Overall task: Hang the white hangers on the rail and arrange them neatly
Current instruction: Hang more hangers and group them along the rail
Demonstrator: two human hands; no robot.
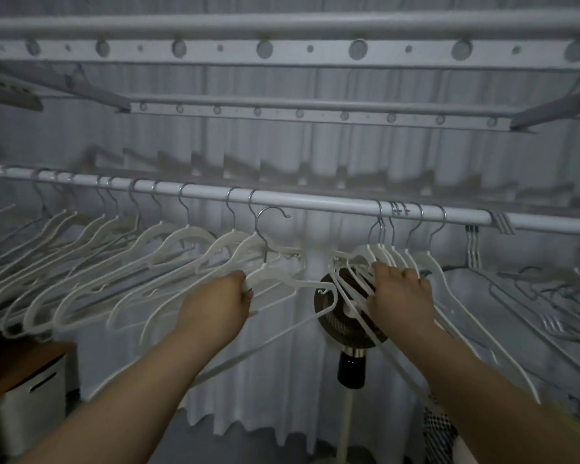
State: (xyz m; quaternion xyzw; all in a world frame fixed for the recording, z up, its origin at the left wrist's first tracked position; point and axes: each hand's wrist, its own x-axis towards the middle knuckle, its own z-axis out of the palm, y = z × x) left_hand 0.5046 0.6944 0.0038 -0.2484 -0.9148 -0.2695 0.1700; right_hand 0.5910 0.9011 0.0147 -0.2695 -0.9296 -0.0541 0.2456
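A white rail (315,202) crosses the view from upper left to right. Several white hangers (91,259) hang spread along its left half. My left hand (220,301) grips the shoulder of one white hanger (283,272) whose metal hook is just below the rail, off it. A tight bunch of white hangers (387,252) hangs right of centre, hooks on the rail. My right hand (400,293) holds the shoulders of that bunch, fingers curled round them.
A round fan (335,321) on a white pole stands behind the hangers at centre, in front of a white curtain (282,380). More hangers (543,296) lie further right. Perforated drying-rack bars (282,50) run overhead. A box (31,393) sits lower left.
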